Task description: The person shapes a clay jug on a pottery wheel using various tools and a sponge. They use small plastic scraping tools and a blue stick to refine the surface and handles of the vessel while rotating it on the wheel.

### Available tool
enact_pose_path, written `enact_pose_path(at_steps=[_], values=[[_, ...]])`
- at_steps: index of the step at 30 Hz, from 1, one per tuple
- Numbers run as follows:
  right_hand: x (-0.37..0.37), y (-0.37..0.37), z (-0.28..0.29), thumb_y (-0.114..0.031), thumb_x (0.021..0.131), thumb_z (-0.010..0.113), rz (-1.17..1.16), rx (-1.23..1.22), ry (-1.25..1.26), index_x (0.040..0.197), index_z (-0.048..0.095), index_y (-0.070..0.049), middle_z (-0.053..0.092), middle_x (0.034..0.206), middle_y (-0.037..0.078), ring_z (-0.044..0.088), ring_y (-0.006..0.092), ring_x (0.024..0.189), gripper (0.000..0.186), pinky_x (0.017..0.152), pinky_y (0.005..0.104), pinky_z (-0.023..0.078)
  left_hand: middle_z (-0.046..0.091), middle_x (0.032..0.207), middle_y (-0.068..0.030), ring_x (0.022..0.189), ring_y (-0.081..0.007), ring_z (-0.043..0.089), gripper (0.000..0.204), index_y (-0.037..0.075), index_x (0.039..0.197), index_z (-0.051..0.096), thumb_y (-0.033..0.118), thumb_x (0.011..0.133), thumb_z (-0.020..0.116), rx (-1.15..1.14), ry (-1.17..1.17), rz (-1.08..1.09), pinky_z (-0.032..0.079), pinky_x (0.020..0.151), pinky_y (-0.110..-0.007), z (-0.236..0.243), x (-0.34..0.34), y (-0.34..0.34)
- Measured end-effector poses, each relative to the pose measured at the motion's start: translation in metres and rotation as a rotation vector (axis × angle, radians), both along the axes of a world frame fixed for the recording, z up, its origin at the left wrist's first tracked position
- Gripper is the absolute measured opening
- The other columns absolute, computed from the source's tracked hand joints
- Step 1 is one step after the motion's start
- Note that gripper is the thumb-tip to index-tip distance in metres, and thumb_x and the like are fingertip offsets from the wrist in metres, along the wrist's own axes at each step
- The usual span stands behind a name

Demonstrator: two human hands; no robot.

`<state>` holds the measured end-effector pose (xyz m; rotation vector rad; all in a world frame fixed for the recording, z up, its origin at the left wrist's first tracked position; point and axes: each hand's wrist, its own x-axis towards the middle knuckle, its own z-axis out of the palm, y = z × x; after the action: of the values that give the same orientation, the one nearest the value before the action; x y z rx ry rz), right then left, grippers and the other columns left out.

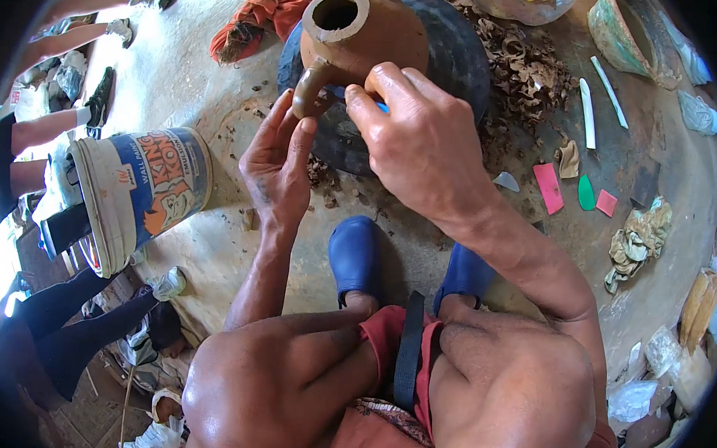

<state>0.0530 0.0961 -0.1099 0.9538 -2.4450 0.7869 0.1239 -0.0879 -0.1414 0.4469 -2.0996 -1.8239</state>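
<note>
A brown clay pot (363, 50) with a round open mouth stands on a dark round base (463, 47) in front of me. From its near left side juts a curved clay spout (307, 91), darker and shiny. My left hand (274, 171) pinches the tip of this spout between thumb and fingers. Close by on the right, my right hand (424, 138) is closed, its fingertips near the pot's lower wall. A bit of blue shows under its fingers; the rest of what it holds is hidden.
Clay scraps (532, 79) lie beside the base. A red cloth (268, 12) lies far left, above a paint bucket (145, 188). To the right are two white strips (587, 114), a pink piece (548, 188) and a green piece (586, 193). Other people's legs (64, 123) show at left.
</note>
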Motion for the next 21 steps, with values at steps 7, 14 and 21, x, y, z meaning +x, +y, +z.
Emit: enact_pose_path(at_steps=[7, 14, 21], values=[[0.001, -0.007, 0.006, -0.013, 0.090, 0.072, 0.036, 0.061, -0.153, 0.091, 0.077, 0.001, 0.072, 0.090, 0.012, 0.078, 0.0264, 0.085, 0.015, 0.063, 0.0382, 0.066, 0.076, 0.128, -0.0117, 0.118, -0.0137, 0.069, 0.042, -0.003, 0.143, 0.066, 0.005, 0.102, 0.073, -0.100, -0.049, -0.036, 0.054, 0.105, -0.030, 0.003, 0.002, -0.007], [-0.017, 0.002, -0.014, -0.015, 0.094, 0.075, 0.246, -0.280, -0.482, 0.096, 0.079, 0.002, 0.075, 0.088, 0.021, 0.078, 0.0348, 0.087, 0.018, 0.077, 0.0439, 0.064, 0.074, 0.132, -0.0120, 0.120, -0.0147, 0.068, 0.044, -0.003, 0.145, 0.064, 0.003, 0.103, 0.072, -0.029, -0.077, -0.103, 0.053, 0.106, -0.030, 0.006, 0.000, -0.009], [0.015, 0.012, -0.029, -0.008, 0.094, 0.078, 0.112, -0.647, -0.683, 0.105, 0.078, 0.004, 0.075, 0.091, 0.020, 0.076, 0.0333, 0.081, 0.017, 0.073, 0.0398, 0.059, 0.071, 0.138, -0.0164, 0.128, -0.0225, 0.068, 0.039, 0.000, 0.143, 0.065, 0.010, 0.106, 0.068, 0.536, 0.021, 0.035, 0.055, 0.105, -0.036, -0.011, -0.002, -0.027]])
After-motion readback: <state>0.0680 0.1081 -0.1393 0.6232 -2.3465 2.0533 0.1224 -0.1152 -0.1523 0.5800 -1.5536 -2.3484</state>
